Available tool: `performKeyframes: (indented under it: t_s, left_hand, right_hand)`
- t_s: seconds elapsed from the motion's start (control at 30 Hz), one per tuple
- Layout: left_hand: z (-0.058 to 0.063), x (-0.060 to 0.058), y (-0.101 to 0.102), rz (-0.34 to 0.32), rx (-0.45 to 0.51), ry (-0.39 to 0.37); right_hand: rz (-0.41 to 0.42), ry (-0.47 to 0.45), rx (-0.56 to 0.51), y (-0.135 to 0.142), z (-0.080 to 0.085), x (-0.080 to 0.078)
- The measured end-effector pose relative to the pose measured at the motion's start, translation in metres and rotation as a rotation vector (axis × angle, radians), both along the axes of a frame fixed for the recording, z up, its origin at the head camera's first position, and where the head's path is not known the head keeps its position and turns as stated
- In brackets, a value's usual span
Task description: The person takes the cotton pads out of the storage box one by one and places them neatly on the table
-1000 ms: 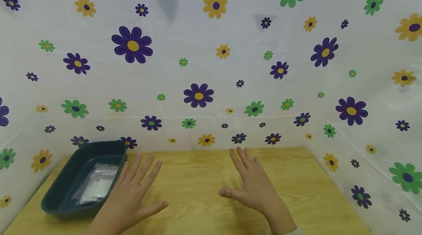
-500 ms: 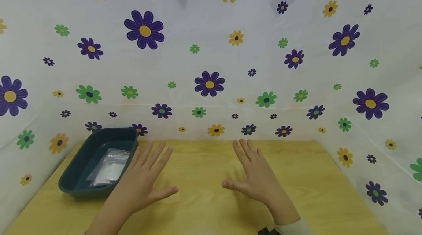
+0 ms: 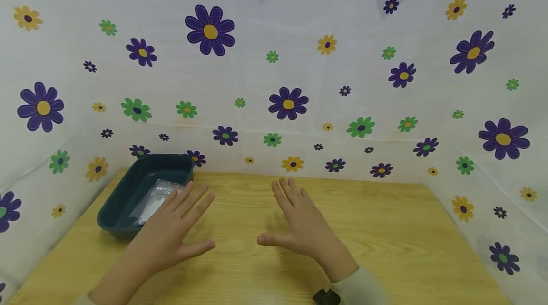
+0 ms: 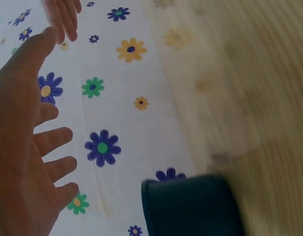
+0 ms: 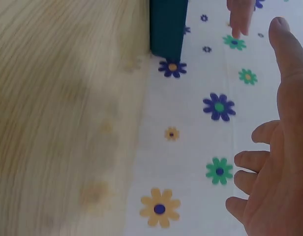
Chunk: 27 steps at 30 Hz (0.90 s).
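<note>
Left grip [image 3: 168, 232], right grip [image 3: 301, 228] | fingers spread | nearer together than before

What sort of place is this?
Probably a screened-off tabletop work booth: a wood-grain table, white flower-print sheeting behind it and along both sides, and a dark teal tray holding plastic packaging.

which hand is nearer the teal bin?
The left hand: in the head view it partly covers the right side of the teal bin. The right hand is farther right, overlapping none of it.
</note>
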<state>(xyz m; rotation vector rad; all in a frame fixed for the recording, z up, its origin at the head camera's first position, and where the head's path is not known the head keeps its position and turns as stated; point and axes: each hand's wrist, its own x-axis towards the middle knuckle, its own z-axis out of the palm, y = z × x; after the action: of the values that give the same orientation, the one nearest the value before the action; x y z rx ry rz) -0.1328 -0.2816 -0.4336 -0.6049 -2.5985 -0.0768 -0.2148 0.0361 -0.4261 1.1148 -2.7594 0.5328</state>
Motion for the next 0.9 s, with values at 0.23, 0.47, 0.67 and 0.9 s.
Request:
performKeyframes:
  t_s: [0.23, 0.47, 0.67, 0.9]
  left_hand:
    - [-0.003, 0.008, -0.024, 0.046, -0.066, 0.023]
    - [-0.004, 0.014, -0.048, 0.060, -0.072, 0.040]
    - [-0.007, 0.019, -0.074, 0.116, -0.080, -0.011]
    - [-0.014, 0.021, -0.106, 0.152, -0.046, -0.070]
  right_hand:
    - [0.060, -0.037, 0.031, -0.028, -0.003, 0.001]
    - [0.113, -0.072, 0.054, -0.059, -0.007, 0.003]
    - [0.173, -0.069, 0.092, -0.089, -0.006, 0.003]
    - [0.216, -0.060, 0.160, -0.123, -0.007, 0.004]
